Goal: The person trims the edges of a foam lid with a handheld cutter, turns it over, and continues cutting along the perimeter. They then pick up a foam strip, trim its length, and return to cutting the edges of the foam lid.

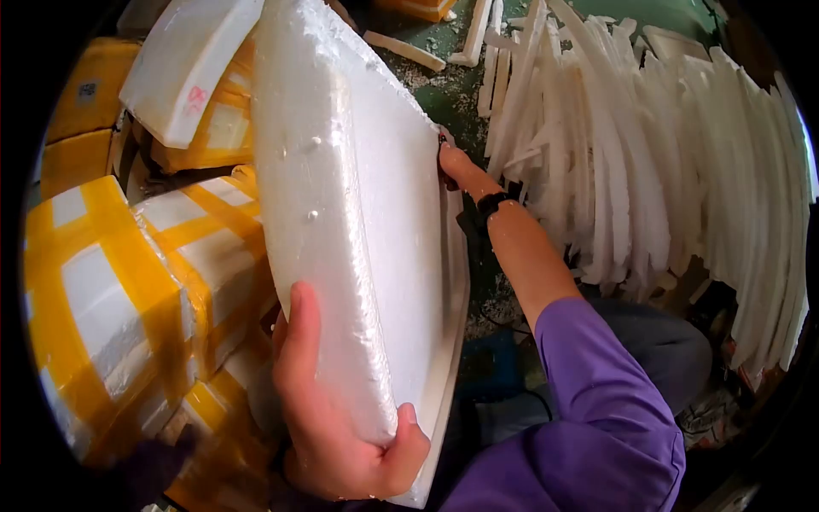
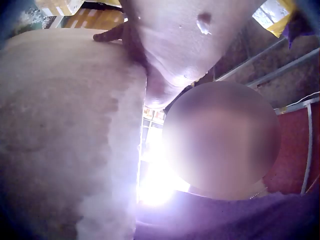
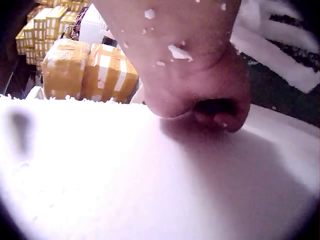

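A large white foam piece (image 1: 397, 188) stands tilted on edge in the middle of the head view, its narrow rim rough and crumbly. My left hand (image 1: 345, 418) grips its near lower end, thumb and fingers on different sides; in the left wrist view that hand (image 2: 175, 40) lies along the foam (image 2: 60, 130). At the far right edge, my right hand (image 1: 461, 166) has curled fingers against the piece. Seen from the right wrist, this hand (image 3: 200, 75) rests over the foam face (image 3: 125, 165), white crumbs on its skin. Something small and dark shows at its fingers, too unclear to name.
Taped foam boxes (image 1: 111, 299) fill the left side, with a loose white piece (image 1: 192, 68) above them. Many long foam strips (image 1: 614, 154) are heaped at the right. Crumbs and a few strips (image 1: 405, 51) lie on the green surface (image 1: 465, 132). A bent knee (image 1: 665, 346) is at the lower right.
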The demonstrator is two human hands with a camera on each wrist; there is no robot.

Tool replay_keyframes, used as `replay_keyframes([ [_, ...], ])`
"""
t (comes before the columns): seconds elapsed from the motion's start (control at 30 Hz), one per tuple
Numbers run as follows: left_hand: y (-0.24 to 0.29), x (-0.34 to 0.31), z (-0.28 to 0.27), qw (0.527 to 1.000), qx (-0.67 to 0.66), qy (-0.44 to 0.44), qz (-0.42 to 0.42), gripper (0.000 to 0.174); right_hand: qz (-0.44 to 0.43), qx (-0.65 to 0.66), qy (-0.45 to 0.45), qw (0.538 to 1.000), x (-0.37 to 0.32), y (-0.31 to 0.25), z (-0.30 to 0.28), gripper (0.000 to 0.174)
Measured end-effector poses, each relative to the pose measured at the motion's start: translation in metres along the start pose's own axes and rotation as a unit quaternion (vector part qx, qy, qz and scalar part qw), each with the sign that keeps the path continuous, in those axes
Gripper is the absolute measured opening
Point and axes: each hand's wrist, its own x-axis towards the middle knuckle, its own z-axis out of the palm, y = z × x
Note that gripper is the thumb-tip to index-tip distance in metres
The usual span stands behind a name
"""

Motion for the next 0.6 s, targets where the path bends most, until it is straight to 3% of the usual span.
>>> replay_keyframes([
  [0.1, -0.005, 0.000, -0.001, 1.000, -0.016, 0.003, 0.021, 0.105, -0.007, -0.071, 0.034, 0.997, 0.024, 0.008, 0.002, 0.058],
  [0.17, -0.008, -0.003, -0.006, 0.999, -0.004, -0.007, 0.033, 0.105, -0.084, -0.064, 0.082, 0.991, 0.091, 0.038, 0.000, 0.059],
  [0.23, -0.010, -0.005, -0.010, 0.999, 0.015, -0.012, 0.032, 0.104, -0.093, -0.054, 0.083, 0.991, 0.105, 0.051, 0.000, 0.061],
  [0.4, -0.010, -0.005, -0.010, 0.999, 0.027, 0.004, 0.018, 0.101, 0.043, -0.034, -0.007, 0.998, 0.026, 0.075, -0.012, 0.066],
  [0.43, -0.010, -0.006, -0.011, 1.000, 0.025, 0.006, 0.018, 0.100, 0.080, -0.083, 0.045, 0.992, -0.020, 0.059, 0.010, 0.074],
  [0.5, -0.012, -0.007, -0.011, 1.000, 0.024, 0.010, 0.015, 0.099, 0.178, 0.163, 0.035, 0.970, 0.024, 0.115, 0.003, 0.076],
  [0.6, -0.017, -0.009, -0.011, 0.999, 0.007, 0.026, 0.025, 0.099, 0.068, -0.053, -0.054, 0.995, -0.004, 0.113, -0.002, 0.082],
])
